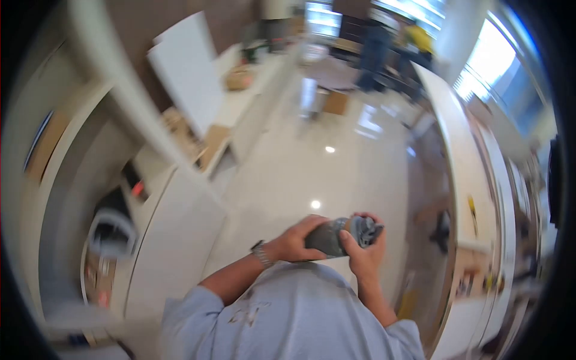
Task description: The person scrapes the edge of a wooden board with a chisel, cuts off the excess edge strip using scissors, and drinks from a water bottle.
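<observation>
Both the left hand [293, 241] and the right hand [365, 259] curl fingers round opposite ends of a dark grey cylindrical object [326, 239] before the pale shirt [300, 306], a seemingly stiff, moderately heavy thing probably best gripped round its thick barrel.

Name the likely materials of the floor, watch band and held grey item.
Floor: probably polished tile or stone, mirroring bright lights. Watch band: likely metal, silvery, shiny. Held grey item: perhaps plastic, dull, crumpled at one end; blur leaves it open.

Prob. a workshop, w/ loose white boards [186, 72], yellow tool [472, 211] on bench [461, 162], ppl [374, 51] at far end.
</observation>
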{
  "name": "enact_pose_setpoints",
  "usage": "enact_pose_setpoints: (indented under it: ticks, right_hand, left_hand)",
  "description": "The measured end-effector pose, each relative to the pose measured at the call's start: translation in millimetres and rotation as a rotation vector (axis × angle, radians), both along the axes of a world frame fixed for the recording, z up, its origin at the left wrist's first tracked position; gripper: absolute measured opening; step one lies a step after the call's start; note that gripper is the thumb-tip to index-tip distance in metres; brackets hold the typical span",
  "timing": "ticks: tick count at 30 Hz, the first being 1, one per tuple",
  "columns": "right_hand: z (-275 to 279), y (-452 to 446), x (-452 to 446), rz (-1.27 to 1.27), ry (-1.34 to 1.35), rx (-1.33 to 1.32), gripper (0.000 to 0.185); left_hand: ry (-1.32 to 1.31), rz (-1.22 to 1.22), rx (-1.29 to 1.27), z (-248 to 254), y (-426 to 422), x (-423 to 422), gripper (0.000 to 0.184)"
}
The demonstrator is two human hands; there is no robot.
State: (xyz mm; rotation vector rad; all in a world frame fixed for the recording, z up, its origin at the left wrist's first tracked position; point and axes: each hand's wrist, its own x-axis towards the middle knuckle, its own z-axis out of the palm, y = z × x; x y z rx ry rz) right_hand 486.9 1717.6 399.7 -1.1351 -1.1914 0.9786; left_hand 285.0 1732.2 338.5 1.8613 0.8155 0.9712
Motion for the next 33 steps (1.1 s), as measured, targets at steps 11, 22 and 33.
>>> enact_pose_setpoints:
  ticks: [11, 22, 33]
  right_hand:
    - [-9, -57, 181, -0.569, 0.207, 0.031, 0.055]
    - [-10, -27, 233, -0.707, 0.129, -0.134, 0.055]
    - [-25, 131, 291, -0.600, -0.170, -0.086, 0.058]
  left_hand:
    - [-0.401, -0.445, -1.216, -118, 16, 152, 0.087]
    - [-0.411, -0.438, -1.506, -112, 95, 254, 0.081]
    - [-0.406, -0.328, -1.668, -176, 253, 330, 0.053]
